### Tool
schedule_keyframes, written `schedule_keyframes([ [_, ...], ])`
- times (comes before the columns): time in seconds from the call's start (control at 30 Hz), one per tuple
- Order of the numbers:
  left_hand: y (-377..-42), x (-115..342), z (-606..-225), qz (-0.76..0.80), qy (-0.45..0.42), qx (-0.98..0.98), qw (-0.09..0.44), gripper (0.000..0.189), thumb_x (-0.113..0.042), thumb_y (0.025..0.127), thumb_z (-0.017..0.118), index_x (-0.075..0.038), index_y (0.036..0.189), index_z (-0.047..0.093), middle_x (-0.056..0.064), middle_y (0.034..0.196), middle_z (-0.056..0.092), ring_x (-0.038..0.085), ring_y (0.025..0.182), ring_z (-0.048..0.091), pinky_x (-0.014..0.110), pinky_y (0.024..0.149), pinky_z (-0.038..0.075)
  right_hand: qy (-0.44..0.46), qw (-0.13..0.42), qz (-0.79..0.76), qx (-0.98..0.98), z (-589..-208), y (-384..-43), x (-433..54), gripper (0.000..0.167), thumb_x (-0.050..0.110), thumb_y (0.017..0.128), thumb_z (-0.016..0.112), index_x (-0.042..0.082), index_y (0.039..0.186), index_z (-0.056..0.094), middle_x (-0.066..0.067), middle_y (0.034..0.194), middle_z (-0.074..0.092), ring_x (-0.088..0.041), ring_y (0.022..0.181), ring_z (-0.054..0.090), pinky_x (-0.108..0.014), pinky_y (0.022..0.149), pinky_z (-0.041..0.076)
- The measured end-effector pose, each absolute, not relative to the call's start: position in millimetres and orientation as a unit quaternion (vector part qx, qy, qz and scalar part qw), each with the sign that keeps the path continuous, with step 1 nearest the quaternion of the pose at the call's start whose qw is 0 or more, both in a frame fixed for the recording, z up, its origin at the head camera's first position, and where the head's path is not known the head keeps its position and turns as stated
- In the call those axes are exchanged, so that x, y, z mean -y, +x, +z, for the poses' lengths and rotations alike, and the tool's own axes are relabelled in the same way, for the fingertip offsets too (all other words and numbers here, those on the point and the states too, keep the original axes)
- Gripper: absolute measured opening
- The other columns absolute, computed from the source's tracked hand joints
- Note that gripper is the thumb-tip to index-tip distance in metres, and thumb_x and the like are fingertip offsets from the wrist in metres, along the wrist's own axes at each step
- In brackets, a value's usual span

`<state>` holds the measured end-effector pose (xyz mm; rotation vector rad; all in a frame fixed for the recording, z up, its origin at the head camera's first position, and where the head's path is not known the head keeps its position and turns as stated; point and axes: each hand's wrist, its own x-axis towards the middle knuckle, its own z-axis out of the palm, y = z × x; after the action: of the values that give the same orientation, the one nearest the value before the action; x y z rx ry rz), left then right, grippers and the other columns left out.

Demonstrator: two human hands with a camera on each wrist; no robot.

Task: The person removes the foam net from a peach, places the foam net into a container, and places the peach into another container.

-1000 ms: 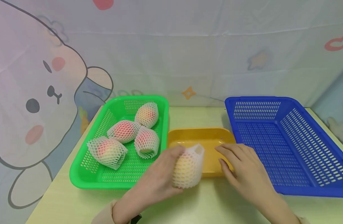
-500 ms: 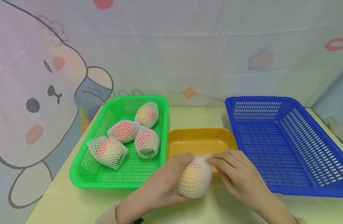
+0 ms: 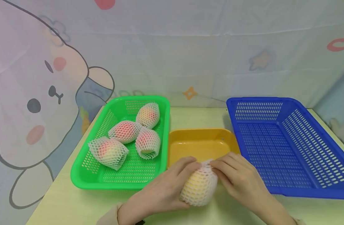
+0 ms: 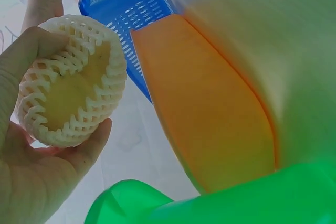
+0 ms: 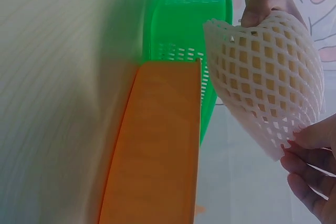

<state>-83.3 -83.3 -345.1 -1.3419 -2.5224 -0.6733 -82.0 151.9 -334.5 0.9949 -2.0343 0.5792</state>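
Observation:
My left hand [image 3: 166, 187] grips a yellow fruit [image 4: 79, 85] wrapped in a white foam net [image 3: 198, 189], low in front of the orange tray. Its thumb and fingers span the sides, and yellow skin shows through the net's open bottom in the left wrist view. My right hand [image 3: 240, 175] pinches the gathered far end of the foam net [image 5: 265, 72] between thumb and fingertips. Most of the fruit is still inside the mesh. To the left, a green basket [image 3: 77, 175] holds several pink-and-yellow fruits [image 3: 125, 132] in the same nets.
Behind the hands stands a shallow orange-yellow tray [image 3: 200, 150], between the green basket and a blue basket [image 3: 273, 150] on the right. All rest on a pale wooden table [image 3: 198, 117]. A printed cloth [image 3: 172, 56] hangs behind.
My right hand has come in from apart and now pinches the net's end. The left hand has brought the netted fruit right and nearer the body.

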Motion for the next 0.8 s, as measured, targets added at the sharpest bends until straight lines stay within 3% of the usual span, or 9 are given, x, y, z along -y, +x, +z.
schedule_keyframes([
  [0.3,-84.2,84.3,-344.8,-0.25,-0.457,0.847,0.105,0.101,-0.023,0.056,0.09,-0.021,0.14,0.035,0.008,0.134,0.042,0.018,0.108,0.057,0.03,0.089,0.054,0.379,0.305,0.261,0.834,-336.3,-78.9,-156.9,0.035,0.033,0.101,0.04,0.013,0.098,0.069,0.006,0.091,0.067,-0.008,0.085,0.059,-0.015,0.078,0.049],
  [0.53,-85.1,84.2,-343.6,-0.278,-0.433,0.853,0.083,0.1,-0.02,0.055,0.09,-0.023,0.139,0.037,0.005,0.132,0.044,0.016,0.115,0.052,0.035,0.094,0.052,0.385,0.249,0.305,0.835,-335.0,-78.7,-161.4,0.036,0.038,0.1,0.042,0.014,0.11,0.067,0.006,0.102,0.068,-0.007,0.09,0.061,-0.009,0.079,0.049],
  [0.67,-85.5,84.9,-342.9,-0.29,-0.428,0.852,0.078,0.099,-0.017,0.056,0.088,-0.023,0.139,0.036,0.003,0.132,0.044,0.016,0.113,0.053,0.035,0.094,0.052,0.401,0.216,0.338,0.823,-335.8,-78.2,-163.5,0.031,0.024,0.095,0.058,0.011,0.122,0.062,-0.002,0.113,0.065,-0.013,0.099,0.062,-0.012,0.075,0.053],
  [0.8,-85.5,85.7,-342.9,-0.301,-0.42,0.853,0.067,0.099,-0.016,0.057,0.087,-0.023,0.14,0.034,0.003,0.134,0.042,0.016,0.113,0.053,0.034,0.093,0.052,0.41,0.199,0.338,0.824,-336.8,-77.6,-165.3,0.045,0.011,0.087,0.068,0.009,0.13,0.057,-0.007,0.122,0.061,-0.018,0.109,0.06,-0.021,0.074,0.057],
])
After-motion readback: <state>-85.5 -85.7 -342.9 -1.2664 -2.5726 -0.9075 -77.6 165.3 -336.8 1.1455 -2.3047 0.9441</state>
